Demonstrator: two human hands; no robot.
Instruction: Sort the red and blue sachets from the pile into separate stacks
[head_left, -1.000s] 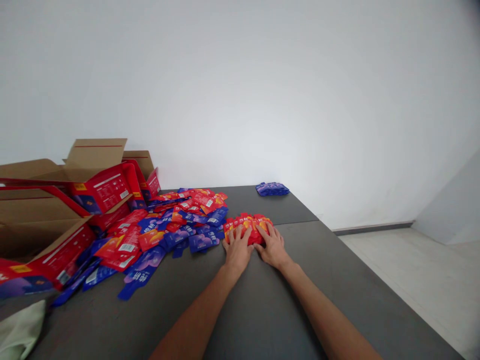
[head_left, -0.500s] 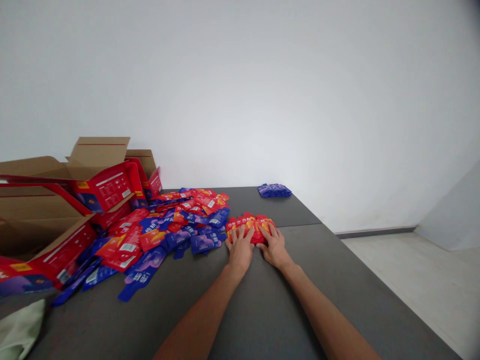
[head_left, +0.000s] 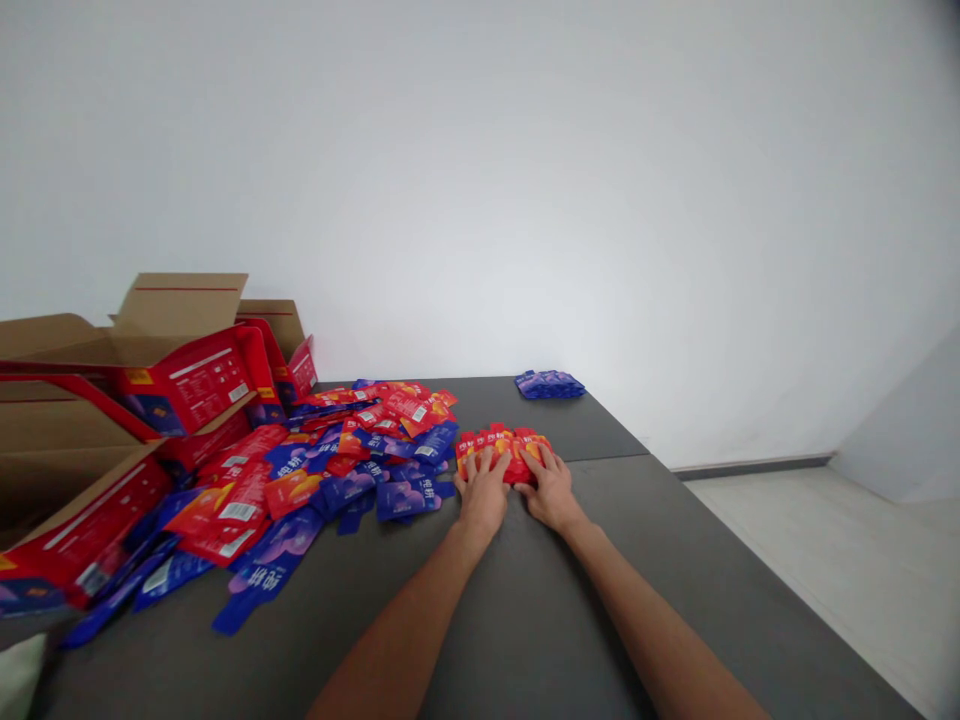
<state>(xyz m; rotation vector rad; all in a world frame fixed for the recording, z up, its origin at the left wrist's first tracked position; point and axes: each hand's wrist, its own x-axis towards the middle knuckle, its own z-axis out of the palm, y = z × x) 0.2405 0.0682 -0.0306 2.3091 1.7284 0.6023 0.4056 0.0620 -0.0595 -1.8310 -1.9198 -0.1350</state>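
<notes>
Both my hands rest flat on a small stack of red packets (head_left: 504, 445) in the middle of the dark grey table (head_left: 525, 620). My left hand (head_left: 482, 492) lies on the stack's left part, fingers stretched forward and a little apart. My right hand (head_left: 550, 487) lies on its right part, fingers likewise spread. Neither hand grips anything. Just left of my left hand spreads a loose heap of red and blue packets (head_left: 330, 460).
Open cardboard boxes with red printed sides (head_left: 180, 375) stand at the left. A small stack of blue packets (head_left: 549, 384) lies at the table's far edge by the white wall. The table's right edge drops to a pale floor (head_left: 840, 560). A pale cloth (head_left: 15, 675) shows at bottom left.
My hands stay on the red stack with hardly any shift. The view has swung slightly to the right, so the boxes and the cloth sit further left.
</notes>
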